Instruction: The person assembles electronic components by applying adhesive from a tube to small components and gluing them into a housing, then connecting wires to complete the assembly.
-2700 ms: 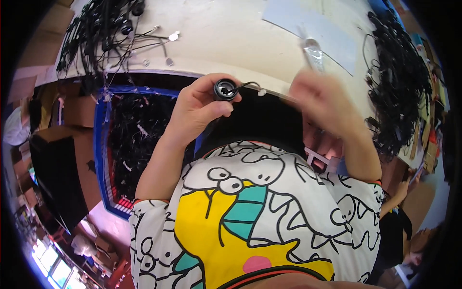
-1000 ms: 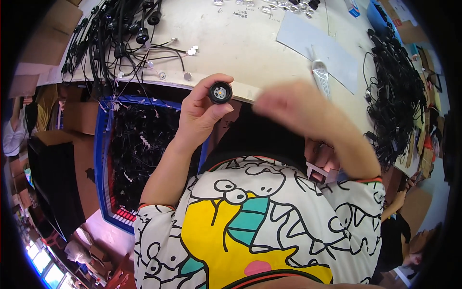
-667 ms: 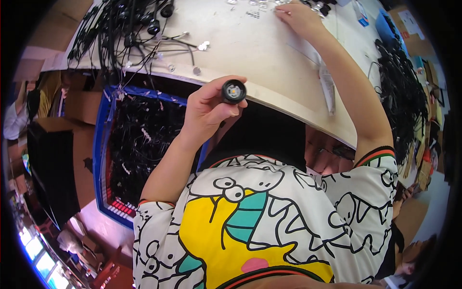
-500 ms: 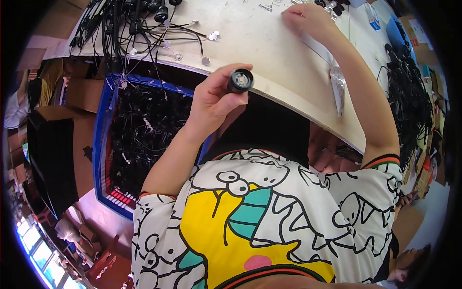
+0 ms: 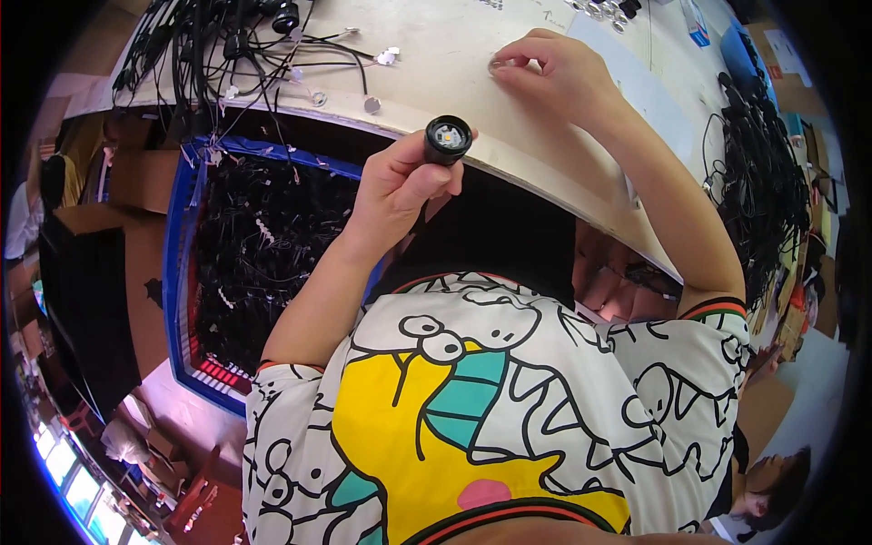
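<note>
Over the table (image 5: 454, 64), one black cylinder (image 5: 447, 139).

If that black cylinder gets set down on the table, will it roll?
Likely yes on its side: the cylinder looks round and smooth. Stood on its flat end it should stay put. It seems stiff and light, since the left hand holds it by the fingers alone.

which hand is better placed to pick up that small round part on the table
Right. The right hand already has its fingertips on the small round part; the left hand is occupied holding the black cylinder.
</note>
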`<state>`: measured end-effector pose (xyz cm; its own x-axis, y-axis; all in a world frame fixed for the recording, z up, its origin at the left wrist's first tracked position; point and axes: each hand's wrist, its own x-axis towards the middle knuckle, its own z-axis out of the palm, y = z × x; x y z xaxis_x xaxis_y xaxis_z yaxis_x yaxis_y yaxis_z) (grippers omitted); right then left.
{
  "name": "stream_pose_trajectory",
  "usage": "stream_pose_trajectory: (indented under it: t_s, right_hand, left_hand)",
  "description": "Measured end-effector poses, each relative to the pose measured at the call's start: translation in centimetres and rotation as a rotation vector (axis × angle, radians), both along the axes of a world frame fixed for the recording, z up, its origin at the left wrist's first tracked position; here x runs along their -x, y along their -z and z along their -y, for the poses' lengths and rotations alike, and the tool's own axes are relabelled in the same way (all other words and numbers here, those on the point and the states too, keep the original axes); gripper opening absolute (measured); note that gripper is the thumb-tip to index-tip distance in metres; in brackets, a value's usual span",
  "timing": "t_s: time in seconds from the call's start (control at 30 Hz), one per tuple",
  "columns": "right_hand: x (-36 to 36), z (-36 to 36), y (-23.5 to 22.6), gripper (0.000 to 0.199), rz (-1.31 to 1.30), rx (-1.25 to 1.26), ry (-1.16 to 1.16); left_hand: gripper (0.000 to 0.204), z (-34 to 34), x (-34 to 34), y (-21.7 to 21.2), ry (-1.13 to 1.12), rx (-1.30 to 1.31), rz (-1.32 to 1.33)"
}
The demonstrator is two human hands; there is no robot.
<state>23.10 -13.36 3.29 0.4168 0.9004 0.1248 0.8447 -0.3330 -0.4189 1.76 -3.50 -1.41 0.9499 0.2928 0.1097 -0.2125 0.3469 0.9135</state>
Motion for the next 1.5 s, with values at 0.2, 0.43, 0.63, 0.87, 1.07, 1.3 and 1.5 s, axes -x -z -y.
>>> stream_pose_trajectory:
  t_s: [0.2,0.43,0.63,0.87,1.07,1.3,1.5]
  right_hand:
    - [0.3,-0.2,0.1,0.02,0.065,-0.024,-0.04]
    - [1.5,0.6,-1.7,0.021,0.081,0.002,-0.013]
    - [1.3,1.1,-0.2,0.019,-0.005,0.02,-0.078]
    - [1.5,1.5,0.1,0.019,-0.124,-0.105,-0.025]
    - [5.0,2.0,-4.0,0.02,-0.434,-0.2,-0.296]
    - [5.3,2.7,-4.6,0.02,-0.538,-0.125,-0.305]
    - [4.1,3.2,-5.6,0.029,-0.526,-0.031,-0.3]
  left_hand:
    - [0.01,0.4,-0.2,0.5,-0.005,0.045,-0.012]
    - [0.038,0.5,-0.7,0.7,0.018,0.016,-0.09]
    - [0.021,0.9,-1.5,1.0,-0.006,0.154,-0.076]
    - [0.023,1.1,-1.1,0.7,0.027,0.177,-0.075]
    - [0.034,1.5,-1.0,0.0,0.001,0.1,-0.077]
    - [0.022,1.0,-1.6,0.1,0.081,0.025,-0.077]
    - [0.021,1.5,-1.4,-0.4,0.054,-0.023,-0.112]
